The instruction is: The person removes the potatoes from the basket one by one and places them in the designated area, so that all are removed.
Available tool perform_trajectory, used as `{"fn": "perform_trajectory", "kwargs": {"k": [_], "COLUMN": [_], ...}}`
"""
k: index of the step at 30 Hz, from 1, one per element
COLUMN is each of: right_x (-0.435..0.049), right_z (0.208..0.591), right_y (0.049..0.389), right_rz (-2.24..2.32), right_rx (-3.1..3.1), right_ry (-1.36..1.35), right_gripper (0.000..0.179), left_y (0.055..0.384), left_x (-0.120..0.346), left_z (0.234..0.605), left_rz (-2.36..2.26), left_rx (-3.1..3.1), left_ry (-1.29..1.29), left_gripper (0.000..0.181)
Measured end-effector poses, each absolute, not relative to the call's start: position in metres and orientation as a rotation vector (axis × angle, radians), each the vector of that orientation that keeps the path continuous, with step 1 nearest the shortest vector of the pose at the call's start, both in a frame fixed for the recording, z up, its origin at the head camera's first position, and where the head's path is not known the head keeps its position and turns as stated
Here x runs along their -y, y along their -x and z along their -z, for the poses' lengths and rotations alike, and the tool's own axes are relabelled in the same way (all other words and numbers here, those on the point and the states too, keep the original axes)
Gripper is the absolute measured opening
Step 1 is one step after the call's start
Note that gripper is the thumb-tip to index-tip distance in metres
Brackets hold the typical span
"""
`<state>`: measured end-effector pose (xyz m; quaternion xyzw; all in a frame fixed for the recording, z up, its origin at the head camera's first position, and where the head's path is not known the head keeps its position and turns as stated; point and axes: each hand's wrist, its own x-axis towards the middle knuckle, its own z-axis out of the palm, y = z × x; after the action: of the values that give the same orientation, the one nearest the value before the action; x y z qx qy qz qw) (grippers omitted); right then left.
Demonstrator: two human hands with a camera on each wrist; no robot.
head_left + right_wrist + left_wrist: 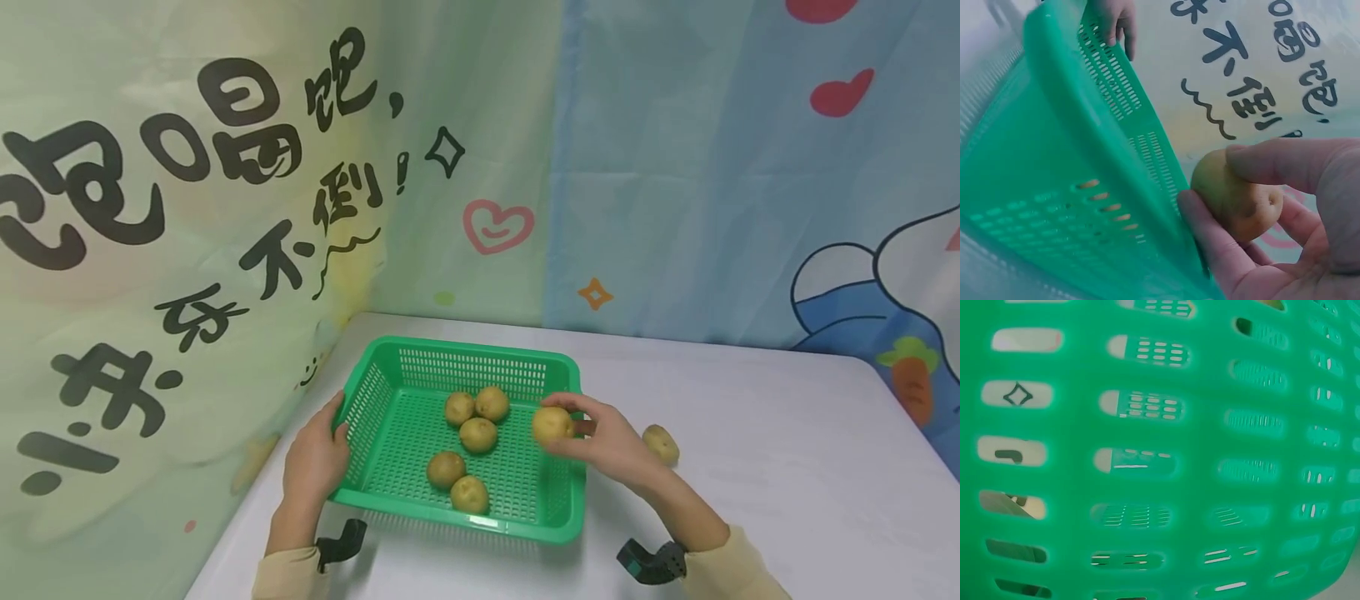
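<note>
My left hand [317,454] grips the left rim of a green plastic basket [401,429] with slotted walls. Within the basket lie several yellow potatoes [478,435], three grouped toward the back and two near the front wall. Over the basket's right side, my right hand [611,442] holds another potato [552,426] between thumb and fingers. The right wrist view shows this potato [1238,197] close beside the basket rim. In the left wrist view the basket wall [1204,437] fills the picture and hides the left hand.
One more potato [660,445] lies on the white table [787,467], to the right of the basket and just behind the right wrist. Printed cloth [465,100] with dark lettering, hearts and a carrot hangs along the left and back of the table.
</note>
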<state>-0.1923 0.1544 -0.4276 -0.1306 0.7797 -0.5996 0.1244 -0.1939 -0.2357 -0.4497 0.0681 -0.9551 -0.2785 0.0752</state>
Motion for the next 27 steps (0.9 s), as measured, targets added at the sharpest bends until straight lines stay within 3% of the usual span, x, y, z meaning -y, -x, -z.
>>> {"fn": "perform_trajectory", "kwargs": {"k": [15,27], "right_x": [-0.218,-0.263], "right_z": [0.446,0.491], "right_y": [0.167,0.134], "right_rz": [1.882,1.722], "right_rx": [-2.354,-2.333], "right_ry": [-0.002,-0.337], "right_gripper": [0.061,0.074], "left_y": [0.193,0.195], "left_x": [0.238,0.238], "left_z": [0.455,0.450], "left_rz": [0.834,0.839], "left_rx": [2.881,2.897], "left_ry": [-0.204,-0.188], "left_gripper": [0.051,0.052]}}
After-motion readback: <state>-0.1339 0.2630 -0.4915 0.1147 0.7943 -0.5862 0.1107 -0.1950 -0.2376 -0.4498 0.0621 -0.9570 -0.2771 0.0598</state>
